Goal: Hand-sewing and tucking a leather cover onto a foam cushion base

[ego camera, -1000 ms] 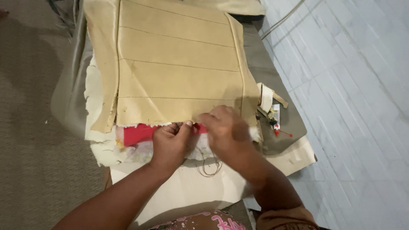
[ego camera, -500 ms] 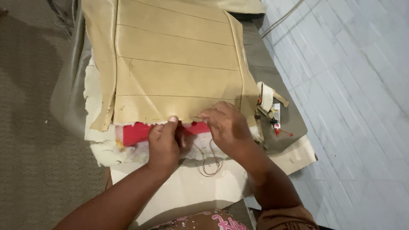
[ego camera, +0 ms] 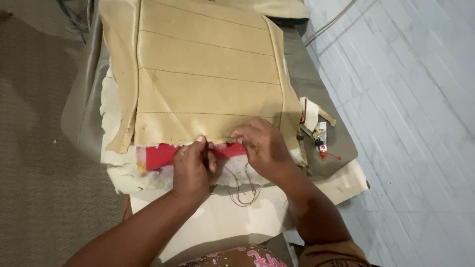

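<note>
Our left hand (ego camera: 192, 168) pinches the near edge of the tan stitched cover (ego camera: 208, 79) over a red strip (ego camera: 161, 155). Our right hand (ego camera: 262, 148), at 3 o'clock of it, pinches a needle there; brown thread (ego camera: 245, 190) loops at 6 o'clock.

1 small white, red and yellow tube package (ego camera: 321, 134) at the grey cushion's (ego camera: 341, 148) right edge

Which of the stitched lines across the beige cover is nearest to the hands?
The lowest stitch line, just above both hands at the cover's near edge; the other lines run farther up the panel.
</note>
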